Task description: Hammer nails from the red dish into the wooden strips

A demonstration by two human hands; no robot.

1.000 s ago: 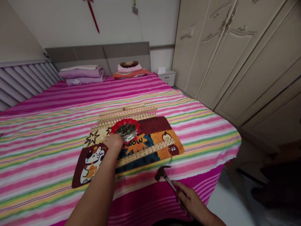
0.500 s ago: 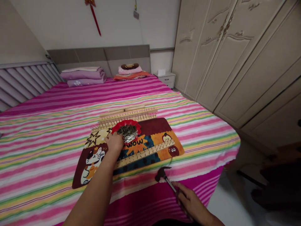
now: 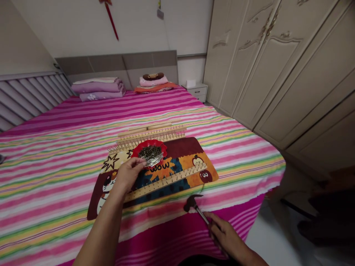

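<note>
My left hand (image 3: 129, 173) is at the near left rim of a red scalloped bowl (image 3: 164, 148), its thumb and fingers pinched together. Whatever lies between the fingertips is too small to make out. Loose nails (image 3: 151, 154) fill the bowl. Closed around the handle of a claw hammer (image 3: 191, 203), my right hand (image 3: 224, 232) stays low over the bed's front edge. Between the hands, a long wooden strip (image 3: 177, 177) lies on a patterned mat (image 3: 181, 148). Nails stand upright along its right part; the left part shows small dark marks, and my left hand and forearm lie near that end.
Behind the bowl, several wooden strips (image 3: 169, 137) bristle with upright nails. Everything rests on a striped bedspread (image 3: 235, 159). Folded purple bedding (image 3: 97, 87) and a pink and orange pile (image 3: 154, 83) lie by the headboard. A wardrobe (image 3: 249, 74) stands to the right.
My left hand has drawn back from the bowl, down and slightly left, with its thumb and fingers now showing pinched. My right hand and the hammer have hardly moved.
</note>
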